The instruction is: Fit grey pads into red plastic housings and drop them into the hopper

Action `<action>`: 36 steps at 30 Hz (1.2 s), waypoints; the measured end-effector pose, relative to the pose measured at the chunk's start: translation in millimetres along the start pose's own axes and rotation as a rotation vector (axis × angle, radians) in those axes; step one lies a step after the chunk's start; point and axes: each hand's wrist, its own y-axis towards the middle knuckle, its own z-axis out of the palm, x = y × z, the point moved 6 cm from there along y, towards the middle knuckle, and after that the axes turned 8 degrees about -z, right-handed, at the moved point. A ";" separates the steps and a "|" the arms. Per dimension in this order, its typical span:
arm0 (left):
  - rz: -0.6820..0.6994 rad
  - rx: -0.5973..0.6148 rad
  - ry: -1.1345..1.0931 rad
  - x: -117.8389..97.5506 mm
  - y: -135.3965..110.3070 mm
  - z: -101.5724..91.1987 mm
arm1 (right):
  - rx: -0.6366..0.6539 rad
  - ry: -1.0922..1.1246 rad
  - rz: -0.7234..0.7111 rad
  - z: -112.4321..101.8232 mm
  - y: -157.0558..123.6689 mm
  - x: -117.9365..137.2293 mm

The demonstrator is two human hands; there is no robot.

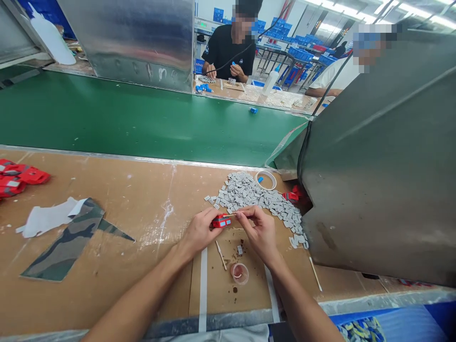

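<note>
My left hand grips a small red toy car body with pale windows, over the brown work surface. Between the fingertips of my right hand is a cotton swab, its thin stick reaching to the red car body. Behind both hands spreads a heap of small grey plastic pieces. One single grey piece lies between my forearms. Nearer me stands a small clear cup with a little reddish liquid, dark spots around it. Left of the cup lies another cotton swab.
A tape roll rests by the heap. Red car bodies and a camouflage cloth lie left. A metal panel bounds the right. Beyond a green conveyor belt, a co-worker handles small parts.
</note>
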 end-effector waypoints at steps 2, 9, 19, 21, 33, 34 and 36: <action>0.000 0.000 -0.004 -0.4 -0.5 -1.2 | -0.018 0.031 -0.013 -8.9 0.2 4.0; -0.024 -0.020 -0.116 3.4 1.1 -4.8 | 0.094 0.055 -0.079 -59.7 -45.0 46.6; -0.040 -0.012 -0.099 5.8 1.3 -4.1 | 0.239 -0.136 -0.175 -33.6 -101.8 39.9; -0.041 -0.010 -0.101 6.3 1.5 -3.8 | 0.283 -0.139 -0.156 -35.0 -100.6 39.2; -0.037 -0.013 -0.120 3.3 0.8 -7.8 | 0.392 -0.378 -0.015 -35.8 31.3 -42.0; -0.042 -0.009 -0.119 3.3 0.8 -7.8 | 0.430 -0.385 -0.015 -29.1 29.3 -50.4; -0.050 -0.005 -0.118 3.3 1.1 -7.8 | 0.476 -0.408 -0.025 -19.4 20.6 -61.6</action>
